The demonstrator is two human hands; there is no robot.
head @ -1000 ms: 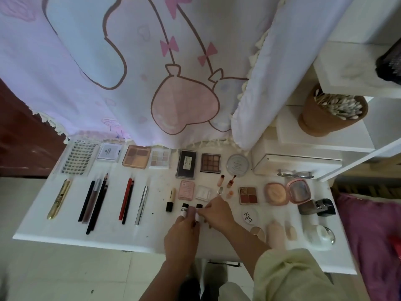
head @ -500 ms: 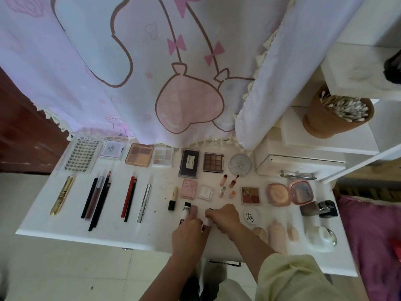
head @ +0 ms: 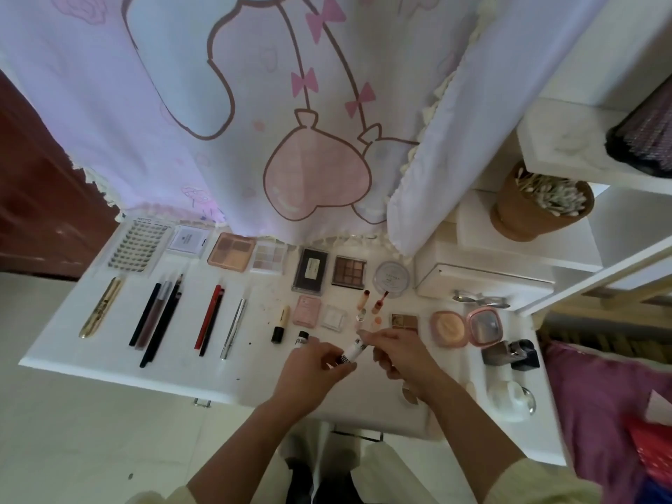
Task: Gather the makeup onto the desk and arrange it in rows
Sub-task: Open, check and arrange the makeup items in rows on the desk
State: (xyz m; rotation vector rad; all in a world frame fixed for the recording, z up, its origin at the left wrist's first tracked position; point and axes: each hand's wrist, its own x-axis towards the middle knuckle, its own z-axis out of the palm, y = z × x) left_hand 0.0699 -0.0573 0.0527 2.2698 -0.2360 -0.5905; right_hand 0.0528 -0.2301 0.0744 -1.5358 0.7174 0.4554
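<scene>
2 grips meet over the near middle of the surface [head: 254, 361] in the head view. The left grip [head: 312, 361] pinches the lower, printed end of a small white tube [head: 352, 352], and the right grip [head: 400, 352] pinches its upper end with curled fingertips. The tube's long axis slants up toward the right, between both grips, neither nearer. A black-capped tube [head: 302, 337] lies just left, beside a black-and-gold lipstick [head: 280, 323]. Laying the held one parallel there looks like the coming move. It seems smooth, rigid and cylindrical, while the brown eyeshadow palette [head: 348, 271] behind is flat and rectangular.
</scene>
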